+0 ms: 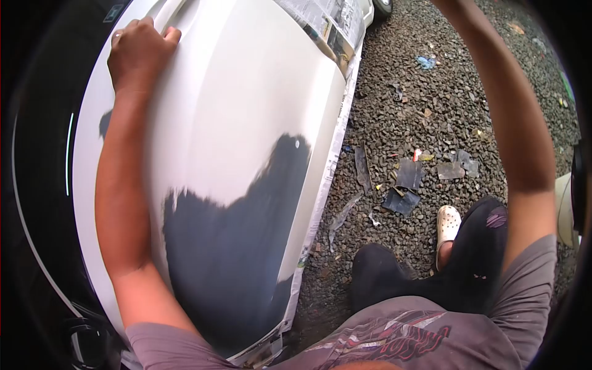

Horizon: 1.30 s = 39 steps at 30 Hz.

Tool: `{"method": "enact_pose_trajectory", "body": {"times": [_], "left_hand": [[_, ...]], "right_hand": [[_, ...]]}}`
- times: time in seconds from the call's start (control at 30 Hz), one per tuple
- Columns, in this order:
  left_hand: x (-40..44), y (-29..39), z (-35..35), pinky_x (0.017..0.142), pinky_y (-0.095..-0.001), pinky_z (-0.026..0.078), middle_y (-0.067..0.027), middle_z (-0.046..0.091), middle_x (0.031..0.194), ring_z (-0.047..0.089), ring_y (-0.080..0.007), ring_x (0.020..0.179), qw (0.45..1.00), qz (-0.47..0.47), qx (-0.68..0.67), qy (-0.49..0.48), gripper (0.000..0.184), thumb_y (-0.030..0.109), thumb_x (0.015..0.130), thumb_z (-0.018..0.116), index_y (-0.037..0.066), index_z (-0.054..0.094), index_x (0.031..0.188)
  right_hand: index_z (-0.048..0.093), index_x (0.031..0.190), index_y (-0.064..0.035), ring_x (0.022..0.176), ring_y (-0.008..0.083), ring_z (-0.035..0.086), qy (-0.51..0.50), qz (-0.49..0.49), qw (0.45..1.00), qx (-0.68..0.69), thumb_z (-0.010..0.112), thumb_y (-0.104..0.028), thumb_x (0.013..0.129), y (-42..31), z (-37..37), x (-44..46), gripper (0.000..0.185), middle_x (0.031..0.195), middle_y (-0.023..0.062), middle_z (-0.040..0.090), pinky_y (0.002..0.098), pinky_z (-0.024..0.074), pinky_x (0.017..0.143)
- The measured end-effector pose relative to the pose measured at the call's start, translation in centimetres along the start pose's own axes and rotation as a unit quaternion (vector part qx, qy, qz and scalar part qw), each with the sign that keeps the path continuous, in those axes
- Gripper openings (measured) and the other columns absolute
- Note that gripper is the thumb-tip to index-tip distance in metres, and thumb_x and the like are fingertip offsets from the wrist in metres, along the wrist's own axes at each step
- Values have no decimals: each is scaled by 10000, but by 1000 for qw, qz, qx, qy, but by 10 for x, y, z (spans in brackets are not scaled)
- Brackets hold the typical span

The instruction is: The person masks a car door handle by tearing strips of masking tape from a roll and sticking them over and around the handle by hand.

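A white car body panel (pixel 246 105) with a dark grey patch (pixel 240 246) over its lower part stands in front of me. My left hand (pixel 140 46) rests at the panel's upper left edge, fingers curled over it; whether it holds anything there is hidden. My right arm stretches up along the right side, and its hand lies beyond the top edge of the view. A smaller dark patch (pixel 105 123) shows beside my left forearm.
Newspaper masking (pixel 324 21) covers the panel's upper right area and runs down its right edge. Gravel (pixel 444 111) with scattered scraps of sandpaper or plastic (pixel 408 174) lies to the right. A glossy black surface (pixel 43 154) is at the far left. My legs and a cream clog (pixel 448 223) are below.
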<state>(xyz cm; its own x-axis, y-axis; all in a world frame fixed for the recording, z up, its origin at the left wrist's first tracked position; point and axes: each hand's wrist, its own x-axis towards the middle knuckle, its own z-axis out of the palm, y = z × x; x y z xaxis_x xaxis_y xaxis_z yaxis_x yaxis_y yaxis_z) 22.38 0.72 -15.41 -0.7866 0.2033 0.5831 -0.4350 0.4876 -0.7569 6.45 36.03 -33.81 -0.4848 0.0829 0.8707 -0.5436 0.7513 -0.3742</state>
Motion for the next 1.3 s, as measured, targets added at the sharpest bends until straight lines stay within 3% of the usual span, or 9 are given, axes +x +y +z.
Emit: {"method": "enact_pose_trajectory", "body": {"times": [0.07, 0.17, 0.23, 0.3, 0.4, 0.73, 0.83, 0.93, 1.3], "left_hand": [[2, 1, 2, 934, -502, 644, -137, 807, 1162, 755, -336, 1142, 1000, 14, 6, 5, 484, 453, 962, 675, 30, 818, 1148], [1, -10, -9, 990, -487, 622, -141, 803, 1217, 752, -321, 1173, 998, 14, -50, -17, 582, 534, 926, 730, 32, 809, 1211], [1, -51, -2, 1162, -448, 505, -207, 707, 1449, 656, -342, 1377, 982, 61, -175, -41, 804, 574, 835, 863, 37, 728, 1418], [-15, -67, -6, 1213, -422, 461, -210, 691, 1474, 600, -329, 1453, 980, 166, -113, -3, 791, 517, 835, 899, 42, 715, 1439], [-25, -71, -7, 1258, -418, 417, -195, 709, 1453, 540, -309, 1512, 976, 155, -150, -10, 735, 468, 862, 899, 25, 724, 1421], [-15, -81, 4, 1223, -383, 451, -156, 717, 1458, 581, -244, 1479, 966, 105, -232, -31, 449, 367, 998, 808, 101, 779, 1359], [-11, -82, 2, 1221, -396, 457, -133, 744, 1416, 597, -252, 1462, 937, 73, -337, -50, 541, 516, 964, 803, 101, 810, 1312], [-25, -62, 1, 1143, -438, 526, -145, 765, 1365, 664, -294, 1372, 989, 111, -88, 52, 583, 609, 935, 773, 119, 842, 1242], [-22, -47, 13, 1087, -478, 546, -139, 812, 1203, 707, -312, 1261, 986, -12, -148, 76, 578, 643, 945, 718, 104, 870, 1089]], "right_hand": [[773, 931, 6, 671, 231, 730, 35, 151, 981, 119, 675, -91, 1006, -7, -30, -34, 157, 798, 148, 783, 386, 596, 633], [762, 926, -6, 563, 144, 601, 84, 185, 957, 209, 669, -84, 1011, -11, -57, -64, 147, 716, 90, 721, 318, 481, 520], [755, 924, -15, 503, 94, 514, 80, 222, 934, 267, 664, -76, 1012, -6, -70, -78, 140, 671, 56, 680, 280, 407, 457], [742, 920, -24, 471, 53, 406, 84, 227, 918, 314, 639, -54, 1012, 3, -67, -86, 142, 624, 20, 609, 237, 301, 416], [716, 887, -25, 466, 48, 380, 92, 208, 903, 364, 630, -40, 1011, 3, -65, -87, 151, 603, 5, 565, 217, 272, 408], [695, 875, -26, 477, 66, 404, 89, 195, 917, 335, 640, -44, 1009, -23, -50, -93, 146, 644, 27, 590, 212, 320, 426], [699, 879, -31, 491, 78, 431, 125, 230, 918, 299, 640, -49, 1011, -32, -55, -92, 147, 661, 39, 600, 211, 344, 439], [714, 900, -27, 501, 82, 460, 51, 251, 880, 401, 642, -55, 1011, -15, -66, -92, 135, 677, 47, 616, 209, 363, 442], [725, 919, -7, 515, 97, 498, 59, 260, 873, 408, 652, -79, 1022, -24, -58, -89, 145, 711, 66, 665, 226, 399, 450]]}}
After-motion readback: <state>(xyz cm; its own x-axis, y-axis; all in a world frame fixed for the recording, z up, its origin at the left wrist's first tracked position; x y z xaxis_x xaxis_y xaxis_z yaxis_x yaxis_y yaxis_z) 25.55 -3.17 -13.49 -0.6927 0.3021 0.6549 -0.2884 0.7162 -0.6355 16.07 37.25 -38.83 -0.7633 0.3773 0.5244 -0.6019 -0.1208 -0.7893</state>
